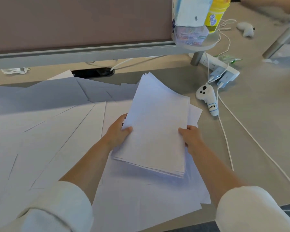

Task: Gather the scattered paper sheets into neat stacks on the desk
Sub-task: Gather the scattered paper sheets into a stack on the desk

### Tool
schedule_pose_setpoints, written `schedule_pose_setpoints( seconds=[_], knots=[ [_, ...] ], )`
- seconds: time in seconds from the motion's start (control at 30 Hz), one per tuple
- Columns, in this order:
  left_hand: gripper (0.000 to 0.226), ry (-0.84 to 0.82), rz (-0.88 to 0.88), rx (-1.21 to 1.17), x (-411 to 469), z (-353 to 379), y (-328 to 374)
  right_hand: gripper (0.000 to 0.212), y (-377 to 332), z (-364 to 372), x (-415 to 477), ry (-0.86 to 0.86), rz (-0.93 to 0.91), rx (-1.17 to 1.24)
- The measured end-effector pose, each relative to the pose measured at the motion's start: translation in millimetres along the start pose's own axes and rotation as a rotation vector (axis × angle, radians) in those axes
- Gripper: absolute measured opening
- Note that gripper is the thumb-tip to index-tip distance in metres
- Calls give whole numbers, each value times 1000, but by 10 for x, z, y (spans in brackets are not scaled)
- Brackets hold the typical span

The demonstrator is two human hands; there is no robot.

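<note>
A thick stack of white paper sheets is held above the grey desk, tilted away from me. My left hand grips its left edge, thumb on top. On the right edge, my right hand grips with the thumb over the top sheet. More loose white sheets lie fanned and overlapping across the left and middle of the desk. Other sheets lie under the held stack near the front edge.
A white controller with a label lies right of the stack, with white cables trailing toward the front. A power strip sits behind it. A partition panel borders the back; a small round shelf holds boxes and a yellow cup.
</note>
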State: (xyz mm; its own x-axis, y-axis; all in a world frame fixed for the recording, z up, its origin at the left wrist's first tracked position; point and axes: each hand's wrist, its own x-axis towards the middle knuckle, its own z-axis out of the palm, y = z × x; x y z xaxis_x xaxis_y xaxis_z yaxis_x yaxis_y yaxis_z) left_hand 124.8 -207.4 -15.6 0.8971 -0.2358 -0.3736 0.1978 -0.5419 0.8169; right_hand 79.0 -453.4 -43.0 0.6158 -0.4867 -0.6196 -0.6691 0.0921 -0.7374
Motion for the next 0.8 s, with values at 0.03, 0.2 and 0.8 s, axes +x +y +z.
schedule_pose_setpoints(
  seconds=[0.03,0.2,0.8],
  knots=[
    [45,10,17,34,21,14,24,7,24,-22,-12,19,-5,-26],
    [36,27,56,352,108,105,74,40,41,-91,-120,95,-47,-49],
    [82,50,-15,701,42,369,-8,23,126,-282,-62,116,1,197]
  ],
)
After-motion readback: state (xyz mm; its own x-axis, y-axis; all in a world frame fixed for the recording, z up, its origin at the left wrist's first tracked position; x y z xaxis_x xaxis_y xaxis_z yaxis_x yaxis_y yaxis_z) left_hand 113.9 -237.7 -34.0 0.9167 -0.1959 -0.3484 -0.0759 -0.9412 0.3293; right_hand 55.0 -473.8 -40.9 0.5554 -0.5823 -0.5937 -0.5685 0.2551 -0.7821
